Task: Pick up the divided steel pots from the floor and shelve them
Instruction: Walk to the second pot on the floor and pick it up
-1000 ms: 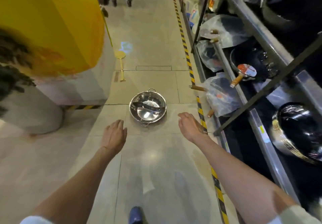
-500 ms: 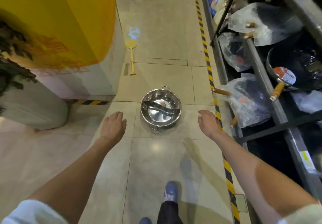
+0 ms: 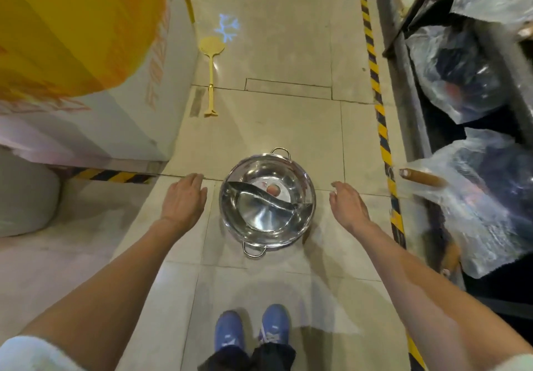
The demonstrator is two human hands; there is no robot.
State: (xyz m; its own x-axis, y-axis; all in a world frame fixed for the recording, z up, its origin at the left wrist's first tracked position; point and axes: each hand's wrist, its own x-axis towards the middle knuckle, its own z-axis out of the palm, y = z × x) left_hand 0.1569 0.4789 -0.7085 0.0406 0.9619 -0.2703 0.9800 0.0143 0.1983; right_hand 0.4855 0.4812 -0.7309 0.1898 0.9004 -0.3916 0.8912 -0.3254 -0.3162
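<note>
- The pot (image 3: 266, 203) stands on the floor (image 3: 288, 122), in front of the shoes (image 3: 251, 330).
- Left hand (image 3: 184, 200) and right hand (image 3: 347, 204) are spread open beside it, empty, not touching it.

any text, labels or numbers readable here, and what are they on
Nothing can be read.
Orange print on the yellow and white pillar: too blurred.
Round sticker inside the divided steel pot: too small to read.
Blue light pattern on the floor: a snowflake shape, not text.
</note>
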